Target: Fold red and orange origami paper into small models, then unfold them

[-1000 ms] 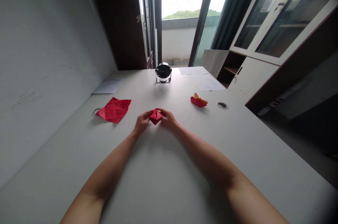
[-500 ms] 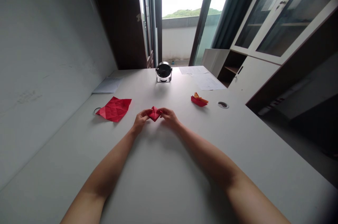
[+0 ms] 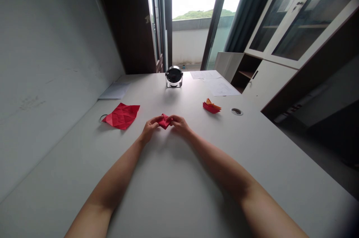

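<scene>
Between my two hands is a small piece of folded red paper, held just over the white table. My left hand grips its left side, fingers closed on the edge. On the other side, my right hand pinches the right part, its fingertips reaching over the front folds. The fingers cover both ends of the paper. Off to the left lies a creased, unfolded red paper sheet. To the right sits a red and orange folded paper boat.
A round black device on a metal stand stands at the table's far end. Paper sheets lie at the back right and back left. A ring-shaped cable hole is near the right edge. A wall borders the left.
My right fingertips have moved slightly left, further over the folded red paper, and its upper point looks flatter. My left hand keeps its hold in nearly the same place.
</scene>
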Demonstrator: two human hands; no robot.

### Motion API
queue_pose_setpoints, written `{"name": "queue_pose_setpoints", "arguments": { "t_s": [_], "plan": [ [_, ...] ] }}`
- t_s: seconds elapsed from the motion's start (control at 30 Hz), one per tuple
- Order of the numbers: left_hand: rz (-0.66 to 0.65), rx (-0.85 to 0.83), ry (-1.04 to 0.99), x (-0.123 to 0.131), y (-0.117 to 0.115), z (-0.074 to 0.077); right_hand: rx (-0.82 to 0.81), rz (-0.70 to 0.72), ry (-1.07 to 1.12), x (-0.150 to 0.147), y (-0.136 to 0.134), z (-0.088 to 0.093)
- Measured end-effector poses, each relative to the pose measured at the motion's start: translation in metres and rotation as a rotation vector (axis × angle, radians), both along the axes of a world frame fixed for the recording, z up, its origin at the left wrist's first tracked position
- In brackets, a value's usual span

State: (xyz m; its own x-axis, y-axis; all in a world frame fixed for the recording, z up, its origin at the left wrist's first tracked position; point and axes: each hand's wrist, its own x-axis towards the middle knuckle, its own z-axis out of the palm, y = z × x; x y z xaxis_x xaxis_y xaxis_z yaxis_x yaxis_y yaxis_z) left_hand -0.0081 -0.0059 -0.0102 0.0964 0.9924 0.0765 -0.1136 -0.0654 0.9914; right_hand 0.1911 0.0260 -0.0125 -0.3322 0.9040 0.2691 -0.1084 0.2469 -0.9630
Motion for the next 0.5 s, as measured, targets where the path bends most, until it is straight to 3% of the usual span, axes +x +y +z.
{"name": "queue_pose_setpoints", "arguments": {
  "t_s": [0.27, 0.5],
  "plan": [
    [-0.012, -0.012, -0.113, -0.0019, 0.0036, -0.0011, -0.01, 0.022, 0.019, 0.0023, -0.001, 0.0019],
    [-0.051, 0.008, -0.02, 0.0, -0.0001, -0.0007, 0.043, -0.028, -0.07, 0.0024, 0.0033, -0.006]
  ]
}}
